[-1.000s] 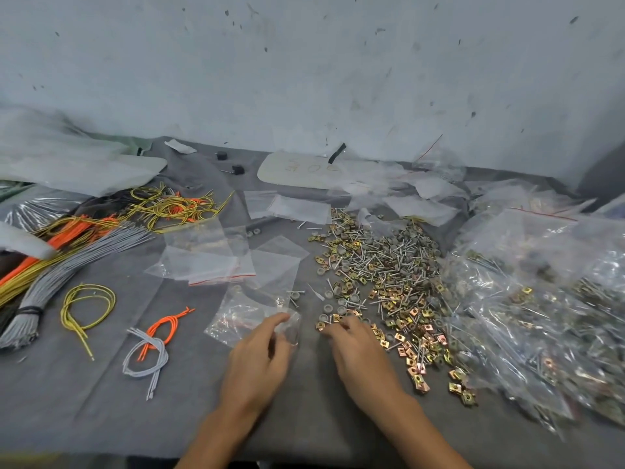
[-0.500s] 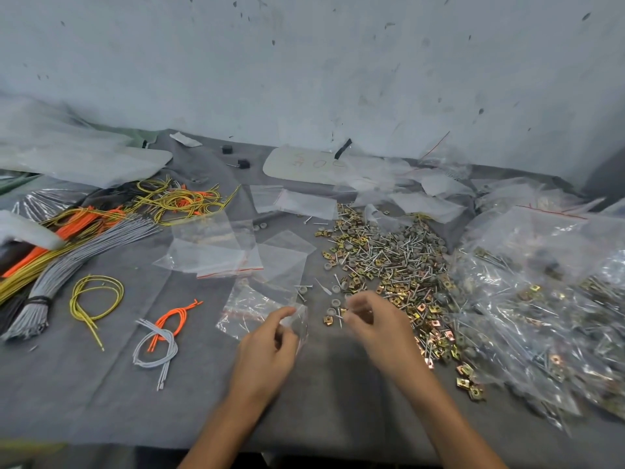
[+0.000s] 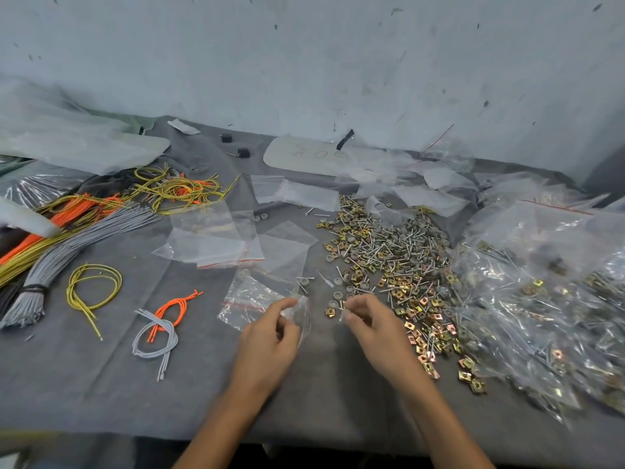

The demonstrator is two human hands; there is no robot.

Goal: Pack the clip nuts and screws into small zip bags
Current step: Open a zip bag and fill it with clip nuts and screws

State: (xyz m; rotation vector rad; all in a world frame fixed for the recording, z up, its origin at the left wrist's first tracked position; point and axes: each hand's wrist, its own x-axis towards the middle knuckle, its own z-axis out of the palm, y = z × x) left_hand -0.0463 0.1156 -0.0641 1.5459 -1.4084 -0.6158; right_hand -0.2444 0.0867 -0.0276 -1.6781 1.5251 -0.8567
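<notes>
Two hands over the grey cloth-covered tabletop (image 3: 101,384). The left hand (image 3: 270,336) pinches one small clear plastic zip bag (image 3: 302,314) by its edge. The right hand (image 3: 372,321), fingers curled, pinches one small silvery piece (image 3: 342,308), too tiny to name, just beside that bag. The heap of brass clip nuts and silver screws (image 3: 389,258), too many to count, lies right behind. Left: one yellow wire loop (image 3: 94,286), one orange wire loop (image 3: 176,309), one grey wire loop (image 3: 159,336).

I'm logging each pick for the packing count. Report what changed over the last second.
The right hand lifted its fingertips off the near edge of the pile of clip nuts and screws and now pinches a small part, too small to identify, beside the small zip bag. The left hand kept pinching that bag throughout. The pile, wire bundles and filled bags stayed put.
</notes>
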